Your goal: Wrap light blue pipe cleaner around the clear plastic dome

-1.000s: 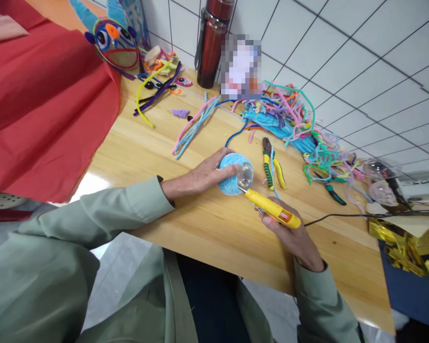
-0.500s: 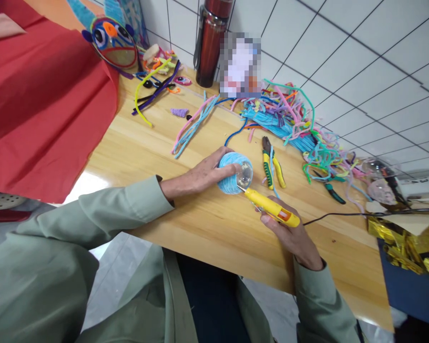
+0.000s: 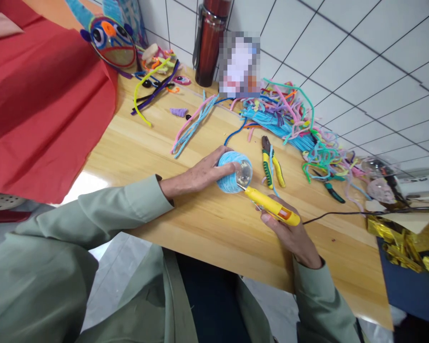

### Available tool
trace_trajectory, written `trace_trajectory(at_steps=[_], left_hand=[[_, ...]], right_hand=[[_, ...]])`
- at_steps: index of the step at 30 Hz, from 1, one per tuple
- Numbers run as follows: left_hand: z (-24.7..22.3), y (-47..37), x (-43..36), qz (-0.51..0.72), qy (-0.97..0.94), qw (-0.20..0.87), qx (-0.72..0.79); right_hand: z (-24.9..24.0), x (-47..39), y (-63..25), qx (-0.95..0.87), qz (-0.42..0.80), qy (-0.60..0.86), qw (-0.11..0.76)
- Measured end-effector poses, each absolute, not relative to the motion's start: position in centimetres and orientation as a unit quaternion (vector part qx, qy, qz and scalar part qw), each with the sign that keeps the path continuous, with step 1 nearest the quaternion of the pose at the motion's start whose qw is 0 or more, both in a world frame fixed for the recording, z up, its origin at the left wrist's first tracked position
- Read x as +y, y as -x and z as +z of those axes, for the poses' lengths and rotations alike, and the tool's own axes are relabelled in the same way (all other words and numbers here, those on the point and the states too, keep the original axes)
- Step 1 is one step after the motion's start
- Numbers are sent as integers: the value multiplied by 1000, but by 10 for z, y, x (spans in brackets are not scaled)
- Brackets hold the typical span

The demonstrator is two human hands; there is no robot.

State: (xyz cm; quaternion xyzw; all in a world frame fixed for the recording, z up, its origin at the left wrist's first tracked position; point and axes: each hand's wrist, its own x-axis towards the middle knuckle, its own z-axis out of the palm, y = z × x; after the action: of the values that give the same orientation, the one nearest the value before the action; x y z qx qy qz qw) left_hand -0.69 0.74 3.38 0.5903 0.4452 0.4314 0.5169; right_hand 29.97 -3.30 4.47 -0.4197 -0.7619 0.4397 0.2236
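Observation:
My left hand (image 3: 210, 171) is wrapped round a clear ball partly covered in light blue pipe cleaner (image 3: 229, 183), its thumb lying over the wound strands. A bare see-through patch of the ball (image 3: 244, 172) faces right, with whitish bits on it. In my right hand (image 3: 284, 231) is a yellow glue gun (image 3: 271, 205), its metal nozzle at the lower edge of that patch, by the blue winding. Just right of the ball lie yellow-and-green pliers (image 3: 270, 164), a light blue strand across them.
Loose pipe cleaners (image 3: 286, 124) are heaped along the tiled wall. A red thermos (image 3: 211, 45) stands behind, left of a blurred-out panel. Red cloth (image 3: 50, 95) covers the table's left side. A black cord (image 3: 338, 213) runs right, near gold foil (image 3: 407, 243). Other green-handled pliers (image 3: 334, 193) lie at right.
Almost nothing differs. Both hands keep their hold, and the nozzle stays at the lower edge of the ball's clear patch; the whole view has shifted very slightly.

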Motion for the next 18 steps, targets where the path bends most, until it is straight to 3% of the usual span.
trace_trajectory(at_steps=[18], left_hand=[[35, 6, 6, 422, -603, 507, 450]], right_hand=[[47, -34, -296, -762, 430, 425, 230]])
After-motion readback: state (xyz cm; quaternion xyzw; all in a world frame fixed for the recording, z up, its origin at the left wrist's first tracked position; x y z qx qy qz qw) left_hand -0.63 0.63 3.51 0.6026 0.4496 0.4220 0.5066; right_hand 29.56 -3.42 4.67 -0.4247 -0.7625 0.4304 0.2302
